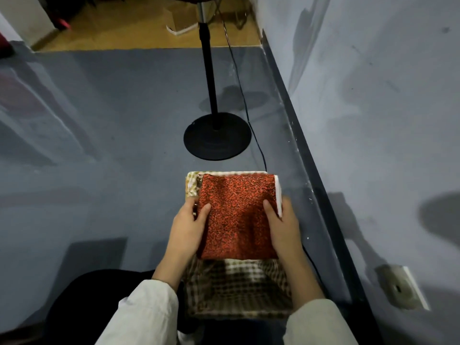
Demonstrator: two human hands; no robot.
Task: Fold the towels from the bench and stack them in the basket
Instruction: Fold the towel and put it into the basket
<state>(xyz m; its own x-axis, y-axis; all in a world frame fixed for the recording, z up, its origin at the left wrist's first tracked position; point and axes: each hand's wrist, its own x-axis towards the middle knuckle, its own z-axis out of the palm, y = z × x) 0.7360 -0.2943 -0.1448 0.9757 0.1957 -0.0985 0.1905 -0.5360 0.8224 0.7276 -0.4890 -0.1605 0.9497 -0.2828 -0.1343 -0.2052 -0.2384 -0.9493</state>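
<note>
A person in pale sleeves (149, 312) holds a folded red towel (236, 217) over a basket (239, 313) on a grey floor (99, 145), seen from above by a head-worn camera. The left hand (189, 226) grips the towel's left edge and the right hand (283, 227) grips its right edge. Each thumb is laid flat on the speckled red cloth, and the other fingers are wrapped round the side and mostly hidden below it. The towel is a neat rectangle and covers the far and middle part of the basket's opening. Whether it rests on something inside or is held just above cannot be told.

The basket's checked lining (236, 282), brown and cream, shows at the near end, between the person's forearms. A patterned cloth edge (193, 185) peeks out beyond the towel's far left corner. A white strip (278, 195) runs along the towel's right side, touching the right hand's fingers.

Just beyond the basket stands the round black base of a fan stand (216, 136), its pole rising out of the top of the view. A dark cord (245, 105) trails along the floor from behind the pole to the basket's far right corner. A pale wall (373, 95) runs along the right, with a wall socket (403, 288) low on it. A cardboard box (179, 21) sits on a wooden floor in the distance.
</note>
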